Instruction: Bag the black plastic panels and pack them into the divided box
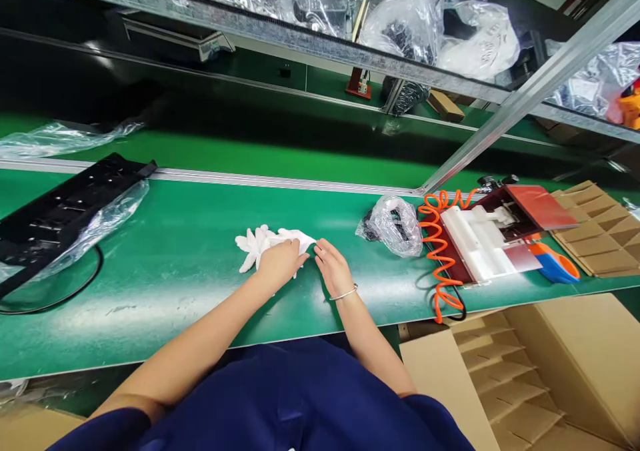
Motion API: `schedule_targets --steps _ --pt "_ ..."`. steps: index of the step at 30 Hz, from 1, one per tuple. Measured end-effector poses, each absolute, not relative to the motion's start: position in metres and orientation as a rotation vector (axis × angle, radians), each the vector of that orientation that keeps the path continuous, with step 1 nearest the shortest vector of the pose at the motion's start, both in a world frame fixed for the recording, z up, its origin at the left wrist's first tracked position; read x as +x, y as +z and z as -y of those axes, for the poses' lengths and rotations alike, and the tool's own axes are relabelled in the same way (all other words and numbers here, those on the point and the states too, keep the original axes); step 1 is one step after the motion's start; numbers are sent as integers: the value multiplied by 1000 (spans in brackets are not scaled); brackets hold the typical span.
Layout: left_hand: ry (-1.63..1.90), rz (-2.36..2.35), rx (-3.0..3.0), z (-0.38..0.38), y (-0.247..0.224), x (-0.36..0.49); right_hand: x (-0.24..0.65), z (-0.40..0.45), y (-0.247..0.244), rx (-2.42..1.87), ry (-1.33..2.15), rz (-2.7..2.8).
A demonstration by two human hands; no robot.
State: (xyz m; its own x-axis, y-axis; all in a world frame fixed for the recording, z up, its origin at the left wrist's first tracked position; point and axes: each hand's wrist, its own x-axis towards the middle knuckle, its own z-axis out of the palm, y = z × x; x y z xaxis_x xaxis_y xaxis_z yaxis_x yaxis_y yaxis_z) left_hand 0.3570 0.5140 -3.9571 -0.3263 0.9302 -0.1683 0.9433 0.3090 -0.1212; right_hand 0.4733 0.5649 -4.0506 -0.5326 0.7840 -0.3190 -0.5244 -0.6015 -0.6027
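Note:
A pair of white gloves [257, 243] lies bunched on the green bench in front of me, its fingers spread to the left. My left hand [283, 264] is closed over the gloves and hides part of them. At the right end, the white cloth is drawn out to a point, and my right hand [334, 267] has its fingertips closed at that corner. A metal bangle [344, 293] circles my right wrist.
Right of my hands are a clear plastic bag with black parts [395, 225], a coiled orange air hose [440, 257] and a red-and-white fixture [480, 237]. A black panel [65, 204] lies left. A metal shelf rail [300, 34] crosses above; an open carton [565, 364] stands below right.

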Motion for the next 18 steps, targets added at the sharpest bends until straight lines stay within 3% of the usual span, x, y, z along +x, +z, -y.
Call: schedule_targets --steps 5,12,15,18 --pt "-286 -2410 1796 -528 -3966 357 484 -556 -4042 -634 2121 728" --pt "272 -2361 1838 -515 -3956 377 498 -548 -4028 -559 1804 1121" --pt "258 -2161 2087 -507 -3961 389 507 -553 -4027 -576 1733 1340" --pt "115 -1924 2302 -501 -3967 399 508 -564 -4024 -579 1746 1132"
